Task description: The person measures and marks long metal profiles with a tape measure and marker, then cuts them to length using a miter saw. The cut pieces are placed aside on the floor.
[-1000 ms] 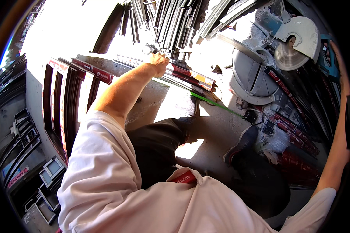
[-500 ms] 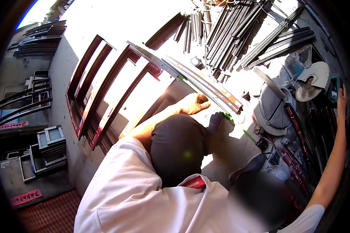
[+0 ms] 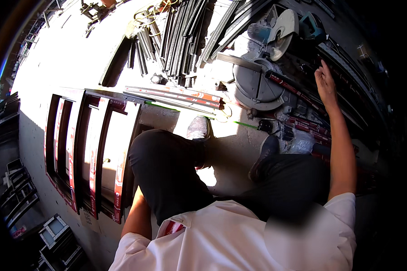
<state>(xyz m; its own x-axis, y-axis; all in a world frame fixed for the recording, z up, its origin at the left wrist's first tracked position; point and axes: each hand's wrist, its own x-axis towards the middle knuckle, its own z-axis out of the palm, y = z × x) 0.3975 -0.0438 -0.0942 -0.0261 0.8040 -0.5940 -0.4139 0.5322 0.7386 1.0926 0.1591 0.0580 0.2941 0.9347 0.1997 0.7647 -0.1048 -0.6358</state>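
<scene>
My right hand [image 3: 326, 86] is raised on the right with fingers stretched out, holding nothing. It is nearest to the miter saw [image 3: 282, 34], just below its teal motor [image 3: 313, 27], and does not seem to touch it. The saw has a white-guarded blade and a round grey base [image 3: 257, 82]. My left forearm [image 3: 138, 217] runs up beside my left knee; the hand itself is hidden behind the leg. Left of that knee stand dark brown frames [image 3: 80, 149] with red-and-white film on their edges.
Film-covered strips [image 3: 176, 95] lie beyond my feet. Many dark metal profiles [image 3: 185, 36] are piled farther off. Beside my right shoe [image 3: 264, 156] are red-wrapped profiles [image 3: 305, 125] and clear plastic [image 3: 303, 142]. A green strip [image 3: 245, 124] lies on the floor. Small frames [image 3: 54, 232] are stacked lower left.
The view has swung right, so the saw sits nearer the middle. My left hand, earlier seen beyond my knee, has drawn back out of sight. My right hand is still near the saw.
</scene>
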